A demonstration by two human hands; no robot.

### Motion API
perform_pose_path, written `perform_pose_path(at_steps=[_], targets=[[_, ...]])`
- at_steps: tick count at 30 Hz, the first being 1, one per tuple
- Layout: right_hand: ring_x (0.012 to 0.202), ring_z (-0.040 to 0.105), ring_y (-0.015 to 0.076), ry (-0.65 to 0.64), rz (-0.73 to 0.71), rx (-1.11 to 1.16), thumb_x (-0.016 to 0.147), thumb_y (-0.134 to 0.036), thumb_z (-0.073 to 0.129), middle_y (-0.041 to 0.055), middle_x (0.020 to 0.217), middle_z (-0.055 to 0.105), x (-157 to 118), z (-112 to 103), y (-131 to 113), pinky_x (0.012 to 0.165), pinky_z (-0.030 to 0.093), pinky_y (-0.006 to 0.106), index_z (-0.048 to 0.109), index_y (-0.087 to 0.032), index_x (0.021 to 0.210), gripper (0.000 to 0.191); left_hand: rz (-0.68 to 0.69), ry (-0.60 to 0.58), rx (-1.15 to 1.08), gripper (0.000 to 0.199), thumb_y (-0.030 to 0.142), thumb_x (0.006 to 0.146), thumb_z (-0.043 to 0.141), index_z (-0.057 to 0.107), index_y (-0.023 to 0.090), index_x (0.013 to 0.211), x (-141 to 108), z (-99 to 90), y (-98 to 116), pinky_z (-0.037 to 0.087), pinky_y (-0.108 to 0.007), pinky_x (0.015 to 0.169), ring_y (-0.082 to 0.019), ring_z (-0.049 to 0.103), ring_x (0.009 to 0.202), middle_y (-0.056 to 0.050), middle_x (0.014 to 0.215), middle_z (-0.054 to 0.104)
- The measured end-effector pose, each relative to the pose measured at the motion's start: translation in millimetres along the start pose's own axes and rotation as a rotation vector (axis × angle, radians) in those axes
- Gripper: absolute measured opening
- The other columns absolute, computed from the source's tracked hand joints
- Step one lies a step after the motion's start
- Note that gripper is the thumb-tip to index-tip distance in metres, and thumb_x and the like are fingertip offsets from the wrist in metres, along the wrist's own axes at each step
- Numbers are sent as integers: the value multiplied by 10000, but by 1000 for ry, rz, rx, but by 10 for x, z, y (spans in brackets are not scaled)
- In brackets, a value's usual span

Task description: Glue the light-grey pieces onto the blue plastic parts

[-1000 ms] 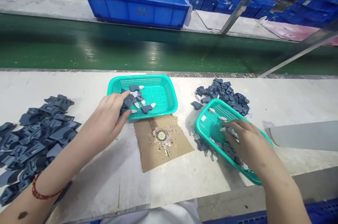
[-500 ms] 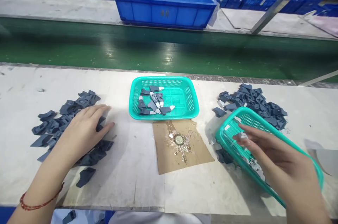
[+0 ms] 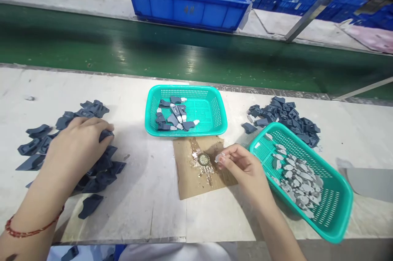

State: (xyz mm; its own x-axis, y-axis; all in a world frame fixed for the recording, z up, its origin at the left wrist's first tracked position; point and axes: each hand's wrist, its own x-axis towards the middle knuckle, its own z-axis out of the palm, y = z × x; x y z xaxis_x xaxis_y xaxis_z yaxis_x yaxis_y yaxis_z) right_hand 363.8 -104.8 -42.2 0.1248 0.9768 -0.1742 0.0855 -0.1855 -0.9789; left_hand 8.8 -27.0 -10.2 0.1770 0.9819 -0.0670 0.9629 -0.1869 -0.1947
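Note:
My left hand is over the left pile of dark grey plastic parts, its fingers and thumb closed on a dark grey plastic part. Between thumb and fingertips, my right hand pinches a small white plastic piece. That hand is just right of a small round dish of glistening clear liquid, which rests on a wet, spattered brown cardboard sheet. Behind the cardboard stands a green basket with several dark parts that have white tips.
At right, a second green basket is tilted and holds many small white pieces. Another pile of dark grey parts lies behind it. Across a green strip stands a large blue crate. A metal post slants at upper right.
My right hand has moved left from above the right basket to the dish, carrying the white piece. My left hand's fingers have curled in around a dark part. The view has shifted slightly.

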Motion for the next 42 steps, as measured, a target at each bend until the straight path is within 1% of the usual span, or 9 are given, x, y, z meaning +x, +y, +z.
perform_pose_path(at_steps=[4,9,13,15,20,23,29,37,42], targets=[[686,651,169,10,-10,-43,822,-415,769,29,767,720,6,66,70,646,535,283,722,-208,872,218,-9,30,16,341,269,945,442,751,142,1011,40,-2,-24,545,-443,859,-365,650,1081,-148,1055,779],[566,522,132,6,-132,-341,914,-398,679,-23,633,608,-3,103,104,547,414,256,630,-204,754,256,-93,175,-141,366,400,1009,426,707,181,1093,-60,-140,51,543,-430,821,-345,695,988,-119,1074,763],[563,527,135,-52,-245,-504,969,-353,606,-21,630,609,2,113,108,553,411,257,600,-209,737,273,-373,303,-600,303,464,955,556,716,252,1102,-275,-383,314,525,-391,800,-294,708,894,-48,981,759],[582,554,146,-78,-296,-589,979,-325,587,-4,661,647,4,117,111,568,421,264,610,-211,741,265,-419,308,-928,215,431,911,637,723,266,1018,-386,-434,455,530,-355,786,-252,693,878,-29,1007,768],[564,563,149,-48,-374,-637,986,-287,581,-1,684,676,-2,116,101,570,420,272,617,-223,746,251,-320,21,-1468,196,438,879,715,782,281,976,-561,-206,714,518,-270,550,-137,611,571,-26,982,780],[564,566,153,-70,-394,-656,985,-265,582,-1,676,667,-4,122,89,569,419,274,606,-225,736,253,-274,-230,-1696,242,450,872,739,804,275,1026,-596,-36,908,569,-265,631,-160,694,657,-52,1002,789],[566,575,156,-79,-418,-680,993,-255,573,-2,673,661,-15,129,98,577,437,279,605,-229,756,241,-192,-515,-2097,314,339,806,838,789,286,1111,-654,-8,1290,573,-245,782,-181,721,866,-54,949,795],[550,553,165,-79,-443,-695,1003,-270,557,4,665,653,-26,123,126,549,425,294,611,-246,780,231,-298,-447,-2140,273,368,783,858,814,269,1034,-688,63,1398,554,-248,742,-181,695,834,-53,934,801],[563,552,157,-64,-451,-684,990,-263,572,5,665,653,-31,110,150,572,441,292,603,-231,741,253,-339,-418,-2211,300,371,816,832,784,270,1095,-680,78,1435,560,-276,885,-189,723,960,-65,1160,791]])
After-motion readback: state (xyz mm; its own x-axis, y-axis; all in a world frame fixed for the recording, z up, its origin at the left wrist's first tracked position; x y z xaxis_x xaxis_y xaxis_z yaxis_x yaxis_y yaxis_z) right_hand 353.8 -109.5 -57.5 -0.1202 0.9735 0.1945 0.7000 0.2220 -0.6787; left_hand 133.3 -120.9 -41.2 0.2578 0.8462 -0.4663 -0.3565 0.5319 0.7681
